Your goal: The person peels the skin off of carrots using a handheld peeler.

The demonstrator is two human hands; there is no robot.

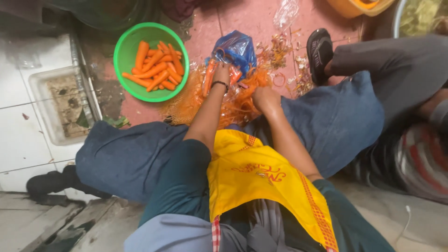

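Carrots are the work here: a person sits low over a pink tiled floor point(242, 14), knees apart in blue trousers, a yellow apron point(261, 177) hanging between them. The left hand point(221, 74), a dark band at its wrist, grips a carrot point(208, 77) by its upper end, fingers closed round it, the root pointing down just beside a blue bag point(238, 49). The right hand point(265, 98) is bunched close by, low in a heap of orange peelings point(233, 105); I cannot tell what its fingers hold, since the back of the hand hides them. The heap spreads over the floor between both hands and the knees. To the left, just beyond the peelings, a green bowl point(125, 46) holds a good pile of clean, peeled carrots point(156, 67), which suggests much of the job is done. How many unpeeled ones are left I cannot say; the bag's contents are hidden. Another person's leg and black sandal point(319, 46) lie at the right, well apart from the hands, with onion-like skins point(301, 77) scattered beside them. A floor drain point(63, 100) sits at the far left.
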